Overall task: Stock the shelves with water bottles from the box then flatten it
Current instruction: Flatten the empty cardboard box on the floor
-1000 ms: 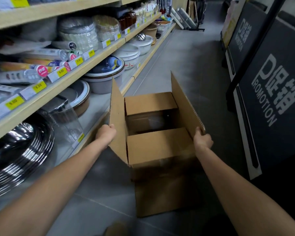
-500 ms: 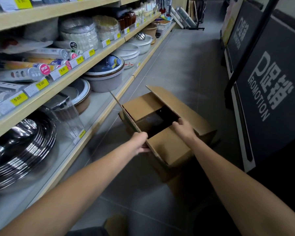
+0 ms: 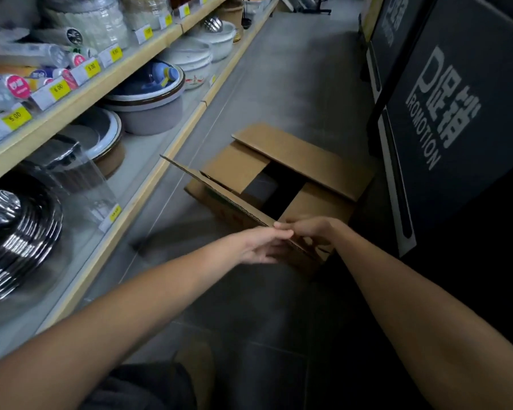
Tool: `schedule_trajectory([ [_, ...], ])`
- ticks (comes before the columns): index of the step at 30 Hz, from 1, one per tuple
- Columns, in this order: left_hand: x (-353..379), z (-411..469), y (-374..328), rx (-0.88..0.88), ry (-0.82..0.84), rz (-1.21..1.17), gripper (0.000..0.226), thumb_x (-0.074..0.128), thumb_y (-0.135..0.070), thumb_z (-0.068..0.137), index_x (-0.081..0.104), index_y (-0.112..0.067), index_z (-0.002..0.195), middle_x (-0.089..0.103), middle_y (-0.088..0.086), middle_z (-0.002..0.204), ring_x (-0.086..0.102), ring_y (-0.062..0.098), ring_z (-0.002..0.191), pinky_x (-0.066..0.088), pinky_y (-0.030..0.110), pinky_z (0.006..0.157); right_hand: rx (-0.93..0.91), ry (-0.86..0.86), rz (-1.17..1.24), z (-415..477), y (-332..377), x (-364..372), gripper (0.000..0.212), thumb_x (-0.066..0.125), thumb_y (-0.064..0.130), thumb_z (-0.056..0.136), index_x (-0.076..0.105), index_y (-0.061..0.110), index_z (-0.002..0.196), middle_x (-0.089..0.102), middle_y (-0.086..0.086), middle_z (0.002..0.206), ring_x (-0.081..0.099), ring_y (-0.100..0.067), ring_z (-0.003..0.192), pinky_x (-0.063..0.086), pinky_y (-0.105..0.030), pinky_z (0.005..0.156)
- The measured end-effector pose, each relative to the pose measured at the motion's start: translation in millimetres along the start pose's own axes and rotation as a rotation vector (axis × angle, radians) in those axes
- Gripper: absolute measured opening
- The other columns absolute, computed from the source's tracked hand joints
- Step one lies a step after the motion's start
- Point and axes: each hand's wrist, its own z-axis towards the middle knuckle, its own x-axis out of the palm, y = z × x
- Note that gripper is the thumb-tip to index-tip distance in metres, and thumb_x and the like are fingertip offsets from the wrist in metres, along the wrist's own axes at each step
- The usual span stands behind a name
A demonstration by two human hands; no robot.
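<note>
Empty-looking box (image 3: 305,161) on floor (image 3: 279,84), not yet flattened; left hand (image 3: 261,244) flat against, right hand (image 3: 308,232) pinching, near flap (image 3: 234,202)

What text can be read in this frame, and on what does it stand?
"PROMOTION", white, beside large characters I cannot read: dark display panel, right.
"5.00": yellow price tag on the wooden shelf edge.
"6.00": next yellow price tag along.
Farther tags and the red print on the brown cardboard box: too blurred.
</note>
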Motion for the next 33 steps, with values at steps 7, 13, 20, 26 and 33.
schedule_trajectory([
  [7, -4.3, 1.6, 20.4, 0.103, -0.075, 0.074, 0.047, 0.054, -0.025, 0.095, 0.04, -0.016, 0.139, 0.045, 0.009, 0.144, 0.045, 0.027, 0.13, 0.027, 0.048, 0.109, -0.096, 0.15, -0.104, -19.2, 31.4, 13.0, 0.071, 0.04, 0.071, 0.085, 0.041, 0.023, 0.139, 0.042, -0.006, 0.143, 0.041, -0.029, 0.131, 0.031, -0.053, 0.108],
  [13, -47.9, -23.3, 8.3, 0.064, -0.085, 0.572, 0.054, 0.06, -0.034, 0.09, 0.042, -0.011, 0.136, 0.054, 0.008, 0.134, 0.055, 0.017, 0.116, 0.045, 0.033, 0.098, -0.062, 0.151, -0.09, -16.3, 42.2, 16.1, 0.078, 0.053, 0.066, 0.083, 0.027, 0.03, 0.147, 0.032, -0.001, 0.149, 0.03, -0.031, 0.137, 0.032, -0.057, 0.106],
  [20, -121.1, -37.7, -33.8, 0.4, -0.851, 1.668, 0.066, 0.064, -0.031, 0.083, 0.03, -0.01, 0.135, 0.029, 0.011, 0.142, 0.029, 0.03, 0.133, 0.031, 0.039, 0.108, -0.044, 0.133, -0.055, -16.3, 41.7, 15.2, 0.085, 0.055, 0.064, 0.082, 0.016, 0.031, 0.151, 0.019, -0.004, 0.157, 0.022, -0.033, 0.143, 0.03, -0.056, 0.11],
  [26, -102.2, 0.3, -39.2, 0.397, -0.497, 2.033, 0.029, 0.049, -0.03, 0.092, 0.058, -0.023, 0.118, 0.065, 0.005, 0.116, 0.059, 0.027, 0.112, 0.051, 0.04, 0.088, -0.062, 0.076, -0.13, -14.6, 40.8, 21.8, 0.085, 0.062, 0.058, 0.078, 0.026, 0.025, 0.148, 0.04, -0.004, 0.143, 0.043, -0.027, 0.128, 0.04, -0.044, 0.104],
  [33, -90.9, -12.2, -27.7, 0.502, -0.654, 2.232, 0.02, 0.043, -0.021, 0.095, 0.059, -0.016, 0.106, 0.068, 0.007, 0.104, 0.066, 0.03, 0.095, 0.047, 0.033, 0.072, -0.246, -0.185, -0.559, -17.2, 49.7, 32.1, 0.042, 0.048, 0.011, 0.088, 0.05, 0.014, 0.13, 0.057, -0.008, 0.126, 0.055, -0.028, 0.113, 0.046, -0.032, 0.091],
])
